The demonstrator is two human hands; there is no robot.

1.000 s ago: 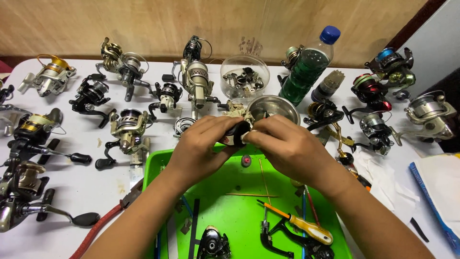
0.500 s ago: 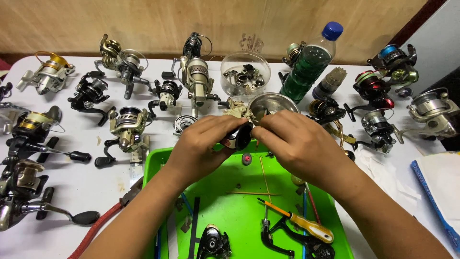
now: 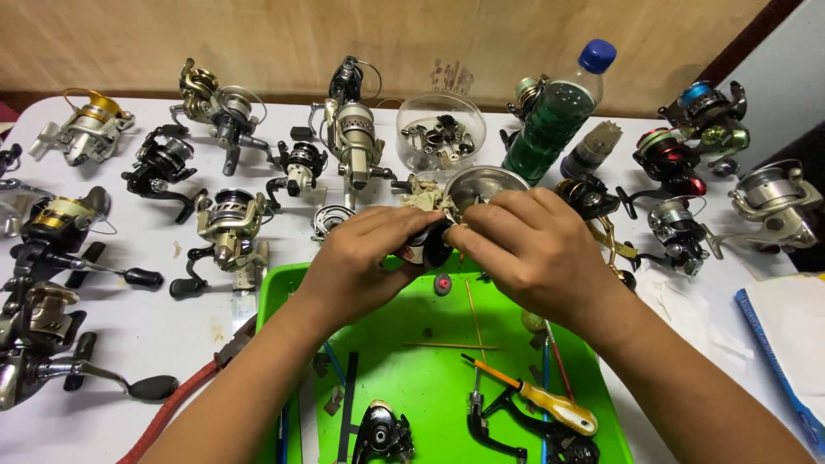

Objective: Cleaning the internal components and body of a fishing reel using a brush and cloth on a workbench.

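— What do the hands hold?
— Left hand (image 3: 365, 258) and right hand (image 3: 524, 249) both close their fingers on a small dark reel part (image 3: 427, 247), above the green tray's (image 3: 412, 378) far edge, on the counter (image 3: 172, 335).

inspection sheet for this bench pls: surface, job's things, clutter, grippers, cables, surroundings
Surface: white table with a green tray at the near edge.
Job's things: small dark reel part held over the tray by both hands.
Clutter: many fishing reels around the tray; clear tub of small parts; green bottle with blue cap; yellow-handled screwdriver and a black reel in the tray.
Grippers: left hand and right hand, fingers closed on the part.
Cables: red hose-like line at the tray's left.
Surroundings: tan wall behind; blue-edged white sheet at right.
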